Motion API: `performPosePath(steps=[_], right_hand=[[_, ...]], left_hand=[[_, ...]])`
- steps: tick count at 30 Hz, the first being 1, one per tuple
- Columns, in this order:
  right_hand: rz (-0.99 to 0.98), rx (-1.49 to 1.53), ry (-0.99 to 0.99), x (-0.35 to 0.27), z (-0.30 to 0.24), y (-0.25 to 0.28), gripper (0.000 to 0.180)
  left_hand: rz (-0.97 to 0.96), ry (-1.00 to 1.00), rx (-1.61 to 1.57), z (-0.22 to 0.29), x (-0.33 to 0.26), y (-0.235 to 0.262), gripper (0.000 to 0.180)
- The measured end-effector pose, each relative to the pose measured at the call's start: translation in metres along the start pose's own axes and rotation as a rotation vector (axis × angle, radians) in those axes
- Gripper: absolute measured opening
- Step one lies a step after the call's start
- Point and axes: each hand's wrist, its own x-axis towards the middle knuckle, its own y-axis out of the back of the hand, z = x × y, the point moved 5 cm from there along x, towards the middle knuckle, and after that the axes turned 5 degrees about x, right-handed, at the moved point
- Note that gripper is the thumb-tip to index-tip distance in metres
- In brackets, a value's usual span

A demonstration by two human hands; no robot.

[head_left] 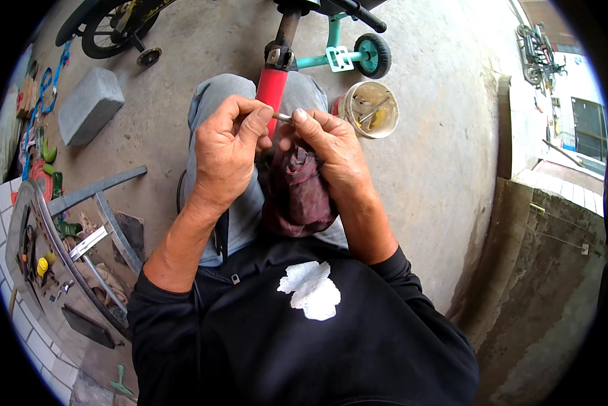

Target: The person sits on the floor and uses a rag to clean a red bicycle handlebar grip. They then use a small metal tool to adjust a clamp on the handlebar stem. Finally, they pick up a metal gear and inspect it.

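A short thin metal rod [283, 117], brownish at one end and silvery at the other, spans the gap between my hands. Thumb and fingers of my left hand [227, 145] pinch its left end. My right hand [331, 145] pinches the other end; the tips partly hide it, so I cannot tell whether it is a bolt. Just behind the fingers rises a red tube [272, 86] with a metal clamp [277, 56] at its top, between my knees. A crumpled dark maroon cloth [300, 193] lies below my right hand, over something hidden in my lap.
Ahead stands a small turquoise frame with a black wheel [372, 56]. A dirty bucket [375, 111] holding tools is right of my knee. At left are a grey block [91, 106], a metal frame [101, 189] and scattered tools. A low concrete wall [547, 271] runs along the right.
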Motion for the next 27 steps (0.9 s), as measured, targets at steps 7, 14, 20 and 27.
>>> performPosePath(steps=[7, 14, 20, 27], right_hand=[[0.093, 0.026, 0.093, 0.000, -0.009, -0.008, 0.025], [0.080, -0.005, 0.149, 0.002, -0.007, -0.007, 0.030], [0.050, 0.048, 0.030, 0.002, -0.006, -0.006, 0.026], [0.088, 0.028, 0.170, 0.003, -0.011, -0.007, 0.026]], left_hand=[[-0.001, 0.003, -0.014, 0.001, 0.000, 0.001, 0.017], [-0.003, 0.011, -0.008, 0.000, 0.001, 0.002, 0.017], [-0.007, -0.012, -0.019, 0.000, 0.001, 0.001, 0.017], [-0.002, 0.006, 0.022, 0.000, 0.002, 0.002, 0.018]])
